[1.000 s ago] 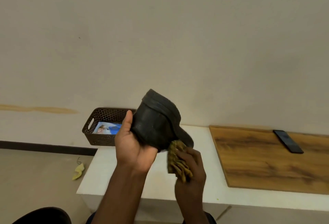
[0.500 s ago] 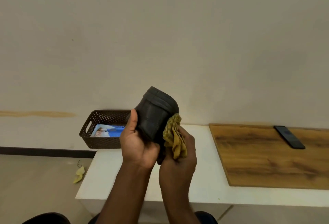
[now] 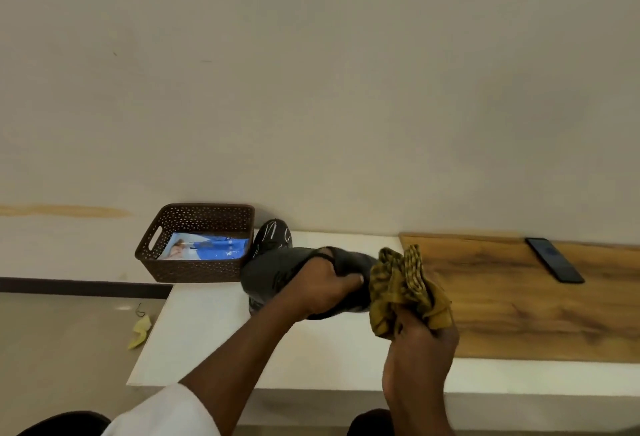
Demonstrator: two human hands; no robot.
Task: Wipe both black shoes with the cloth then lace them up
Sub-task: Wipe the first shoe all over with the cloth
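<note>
My left hand (image 3: 320,285) grips a black shoe (image 3: 266,274) from above, fingers curled into its opening, and holds it lying sideways low over the white table (image 3: 207,338). A second black shoe (image 3: 273,233) with pale laces stands behind it against the wall, next to the basket. My right hand (image 3: 420,342) clutches a crumpled yellow-brown cloth (image 3: 403,285), which touches the right end of the held shoe.
A brown perforated basket (image 3: 194,269) with a blue and white packet inside stands at the table's back left. A wooden board (image 3: 519,297) covers the right side, with a black phone (image 3: 554,259) on it. A yellow scrap (image 3: 140,330) lies on the floor at left.
The shoe has come down from upright in front of the wall to lying sideways near the table. My right hand with the cloth moved to its right end. The second shoe has come into view.
</note>
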